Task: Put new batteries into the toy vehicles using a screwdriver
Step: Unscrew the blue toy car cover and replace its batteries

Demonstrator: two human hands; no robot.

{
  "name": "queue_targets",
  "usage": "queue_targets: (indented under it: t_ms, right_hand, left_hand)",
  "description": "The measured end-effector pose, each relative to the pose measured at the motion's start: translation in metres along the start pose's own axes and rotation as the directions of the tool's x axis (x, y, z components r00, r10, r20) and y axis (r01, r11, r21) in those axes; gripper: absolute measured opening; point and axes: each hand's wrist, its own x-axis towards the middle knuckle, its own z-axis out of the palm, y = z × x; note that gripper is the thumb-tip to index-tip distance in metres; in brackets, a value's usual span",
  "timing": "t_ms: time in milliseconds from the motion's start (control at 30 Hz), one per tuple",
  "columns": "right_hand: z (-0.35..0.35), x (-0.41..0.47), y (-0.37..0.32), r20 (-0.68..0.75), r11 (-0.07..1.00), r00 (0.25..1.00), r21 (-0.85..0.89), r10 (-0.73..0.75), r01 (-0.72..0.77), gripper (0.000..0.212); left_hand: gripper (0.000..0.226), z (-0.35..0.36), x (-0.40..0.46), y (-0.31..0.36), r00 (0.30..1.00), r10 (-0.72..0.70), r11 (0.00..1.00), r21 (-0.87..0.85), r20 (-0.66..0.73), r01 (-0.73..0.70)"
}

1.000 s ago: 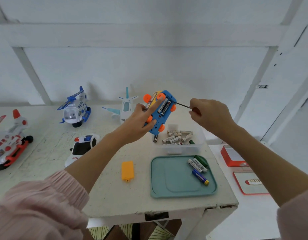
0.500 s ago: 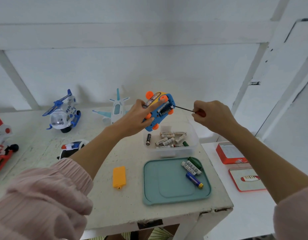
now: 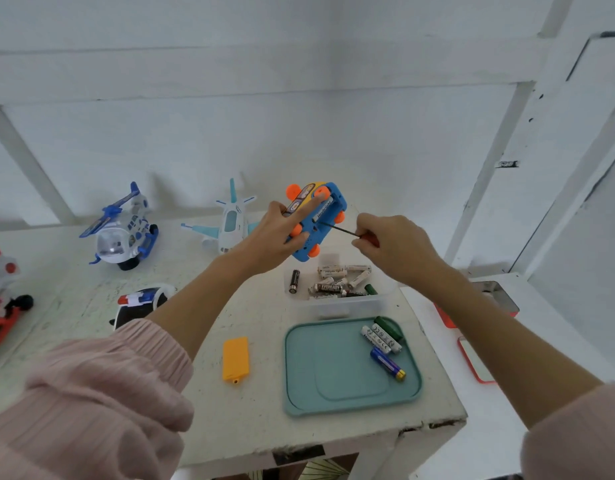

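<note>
My left hand [image 3: 276,233] grips a blue toy car [image 3: 321,225] with orange wheels, held above the table with its underside up and the battery bay open, a white battery showing inside. My right hand [image 3: 392,244] holds a thin screwdriver [image 3: 344,231] with a red handle; its tip points into the battery bay. An orange battery cover [image 3: 235,358] lies on the table. A teal tray [image 3: 337,375] holds several batteries [image 3: 384,341]. A clear box [image 3: 337,289] behind it holds several more batteries.
A blue and white toy helicopter [image 3: 124,230] and a white toy plane [image 3: 228,221] stand at the back. A police car toy [image 3: 140,303] lies partly behind my left arm. A red and white toy [image 3: 1,299] sits at the far left. Red-edged boxes [image 3: 479,358] lie on the right surface.
The screwdriver tip has moved left into the toy car's battery bay as my right hand came closer. My head view shifted slightly, and the car tilted a little.
</note>
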Motion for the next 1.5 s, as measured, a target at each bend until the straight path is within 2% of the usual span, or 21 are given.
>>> queue_targets:
  t_ms: [267,367,433,533,667,900,1100,1300,1500]
  right_hand:
    - [0.01,0.001,-0.015,-0.067,0.999,0.997,0.017,0.041,-0.04,0.012]
    - [0.02,-0.003,-0.024,-0.121,0.998,0.991,0.007,0.057,-0.057,0.009]
    - [0.027,-0.005,-0.027,-0.161,0.998,0.985,0.019,0.061,-0.058,0.011]
    - [0.031,-0.007,-0.025,-0.168,0.997,0.984,0.06,0.058,-0.049,0.013]
    - [0.022,-0.011,-0.014,-0.2,0.992,0.978,0.127,0.053,-0.028,0.013]
    - [-0.006,0.005,0.005,-0.248,0.992,0.963,0.096,0.105,-0.083,0.013]
    - [-0.014,0.014,0.013,-0.179,0.998,0.983,0.052,0.05,-0.042,0.014]
    - [-0.015,0.017,0.018,-0.172,0.999,0.984,0.018,0.043,-0.04,0.014]
    - [-0.015,0.016,0.023,-0.172,0.999,0.984,-0.012,0.047,-0.05,0.015]
  left_hand:
    - [0.058,0.011,0.001,0.007,0.988,-0.093,0.989,-0.125,-0.123,0.078]
    - [0.059,0.017,0.004,0.014,0.969,-0.159,0.964,-0.244,-0.188,0.111]
    - [0.059,0.019,0.006,0.017,0.958,-0.205,0.937,-0.324,-0.199,0.133]
    - [0.059,0.02,0.005,0.014,0.965,-0.188,0.922,-0.371,-0.183,0.11]
    - [0.059,0.018,-0.001,0.007,0.978,-0.153,0.944,-0.313,-0.138,0.104]
    - [0.06,0.005,-0.01,-0.001,0.994,-0.032,0.981,-0.192,-0.101,0.012]
    - [0.061,0.002,-0.008,0.0,0.997,0.02,0.994,-0.109,-0.078,-0.028]
    - [0.06,0.003,-0.004,-0.002,0.996,0.068,0.997,-0.027,-0.056,-0.069]
    - [0.06,0.004,-0.001,-0.002,0.997,0.064,0.997,-0.036,-0.044,-0.065]
